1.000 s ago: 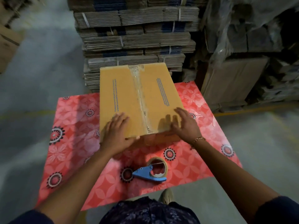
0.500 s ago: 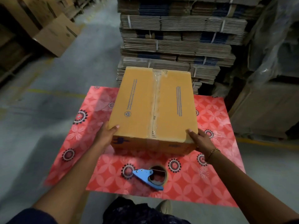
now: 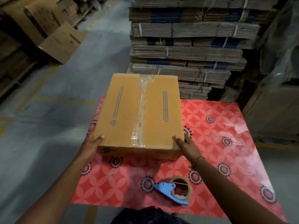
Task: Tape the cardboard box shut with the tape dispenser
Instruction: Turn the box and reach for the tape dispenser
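— Tape (image 3: 140, 110) already runs down the centre seam of the cardboard box (image 3: 139, 113), end to end, so which step is the person on?

— Past the sealing, by the look of it. The left hand (image 3: 91, 145) clasps the near left corner and the right hand (image 3: 186, 147) the near right corner, thumbs over the top edge, fingers down the sides. Both grasp the box, which sits on the red patterned table (image 3: 218, 135), toward its far left edge.

— And the tape dispenser (image 3: 175, 190)?

— Lying on the table near the person, well apart from the box, touched by neither hand.

— Is the box lifted?

— Hard to say; its near bottom edge may be just off the cloth, but the view is too soft to tell.

— Next move?

— Probably carrying or turning the box. That calls for an even grip at both corners. If another seam wants tape, one hand must let go and reach back for the dispenser.
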`<state>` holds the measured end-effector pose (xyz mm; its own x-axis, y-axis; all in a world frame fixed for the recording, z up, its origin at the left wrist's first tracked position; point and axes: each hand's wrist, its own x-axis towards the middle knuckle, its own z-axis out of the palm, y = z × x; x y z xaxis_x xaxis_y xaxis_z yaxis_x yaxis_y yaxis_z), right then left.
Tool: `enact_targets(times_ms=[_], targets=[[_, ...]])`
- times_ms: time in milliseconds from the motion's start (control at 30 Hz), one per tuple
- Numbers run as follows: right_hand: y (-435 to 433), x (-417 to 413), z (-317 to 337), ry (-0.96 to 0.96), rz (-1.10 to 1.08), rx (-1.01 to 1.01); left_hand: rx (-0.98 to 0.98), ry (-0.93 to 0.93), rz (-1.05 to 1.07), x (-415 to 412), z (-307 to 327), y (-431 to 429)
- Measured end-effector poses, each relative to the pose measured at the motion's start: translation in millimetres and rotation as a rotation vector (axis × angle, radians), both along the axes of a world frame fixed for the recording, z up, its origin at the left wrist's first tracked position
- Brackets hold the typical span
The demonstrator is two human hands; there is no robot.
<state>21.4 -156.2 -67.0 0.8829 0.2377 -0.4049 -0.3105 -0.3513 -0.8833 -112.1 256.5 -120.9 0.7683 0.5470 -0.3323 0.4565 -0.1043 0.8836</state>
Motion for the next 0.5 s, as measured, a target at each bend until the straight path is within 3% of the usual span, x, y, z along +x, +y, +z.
enact_targets(times_ms=[100,200,267,367,433,500], targets=[[0,-1,-2,0.015,0.003,-0.027,0.041,0.057,-0.046,-3,-25,13],[-2,-4,2,0.032,-0.009,-0.005,0.118,0.074,-0.018,-2,31,-23],[-8,-12,4,0.11,-0.065,-0.003,0.303,0.071,-0.029,-4,47,-40],[-27,-35,-2,0.19,-0.168,-0.011,0.794,-0.061,0.003,-7,63,-76],[-44,-54,-12,0.2,-0.236,-0.063,0.932,-0.219,-0.116,-6,70,-108],[-62,-74,-25,0.185,-0.262,-0.162,0.944,-0.306,-0.296,-2,75,-144]])
